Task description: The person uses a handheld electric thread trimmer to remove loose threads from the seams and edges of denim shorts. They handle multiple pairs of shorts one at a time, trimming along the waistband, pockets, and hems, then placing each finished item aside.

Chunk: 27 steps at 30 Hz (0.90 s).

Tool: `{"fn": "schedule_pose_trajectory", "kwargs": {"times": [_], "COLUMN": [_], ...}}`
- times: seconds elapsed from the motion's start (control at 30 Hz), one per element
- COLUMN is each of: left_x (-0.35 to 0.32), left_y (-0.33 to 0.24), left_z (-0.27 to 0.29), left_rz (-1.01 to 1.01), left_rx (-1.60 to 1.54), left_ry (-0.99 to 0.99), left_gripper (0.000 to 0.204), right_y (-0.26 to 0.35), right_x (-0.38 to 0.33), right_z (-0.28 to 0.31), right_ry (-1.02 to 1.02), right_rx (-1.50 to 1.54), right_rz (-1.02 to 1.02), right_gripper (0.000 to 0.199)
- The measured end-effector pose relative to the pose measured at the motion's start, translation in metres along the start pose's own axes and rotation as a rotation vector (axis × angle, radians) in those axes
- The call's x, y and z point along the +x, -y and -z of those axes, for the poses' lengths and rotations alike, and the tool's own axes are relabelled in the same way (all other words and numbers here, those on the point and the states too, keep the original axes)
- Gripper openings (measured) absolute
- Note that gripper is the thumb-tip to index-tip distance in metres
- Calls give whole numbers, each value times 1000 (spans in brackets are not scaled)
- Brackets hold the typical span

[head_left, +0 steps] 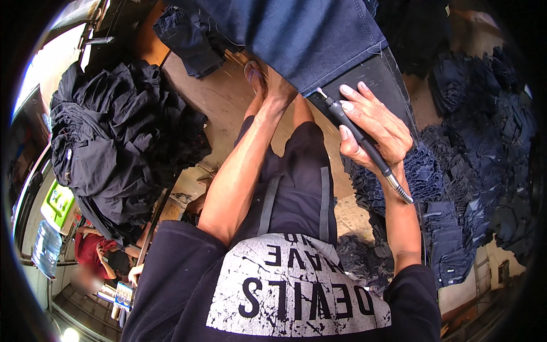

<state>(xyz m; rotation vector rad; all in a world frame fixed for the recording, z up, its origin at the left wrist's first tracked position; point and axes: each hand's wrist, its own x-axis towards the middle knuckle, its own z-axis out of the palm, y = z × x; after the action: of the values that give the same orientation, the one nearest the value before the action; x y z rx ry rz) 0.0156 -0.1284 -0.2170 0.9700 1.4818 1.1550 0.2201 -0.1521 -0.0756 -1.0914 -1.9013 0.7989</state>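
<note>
My right hand [373, 128] is curled tight round a black pen-shaped rotary tool [356, 131], tip on the dark board [384, 80] under the blue denim leg [302, 34]. My left hand [273, 85] presses flat beneath the denim, fingers hidden. Black garment pile [114, 142] left, folded jeans [456, 188] right.
</note>
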Motion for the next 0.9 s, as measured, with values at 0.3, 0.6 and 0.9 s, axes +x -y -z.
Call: {"fn": "schedule_pose_trajectory", "kwargs": {"times": [0.3, 0.6, 0.9], "left_x": [3, 2, 0], "left_y": [1, 2, 2], "left_z": [-2, -2, -1], "left_rz": [2, 7, 12], "left_rx": [8, 9, 9], "left_ry": [0, 3, 0], "left_gripper": [30, 32, 33], "right_y": [-1, -2, -3], "right_x": [-1, 0, -1], "right_z": [0, 0, 1], "right_ry": [-26, -53, -83], "right_rx": [-16, -32, -44], "right_rz": [-25, -26, -51], "right_gripper": [29, 29, 30]}}
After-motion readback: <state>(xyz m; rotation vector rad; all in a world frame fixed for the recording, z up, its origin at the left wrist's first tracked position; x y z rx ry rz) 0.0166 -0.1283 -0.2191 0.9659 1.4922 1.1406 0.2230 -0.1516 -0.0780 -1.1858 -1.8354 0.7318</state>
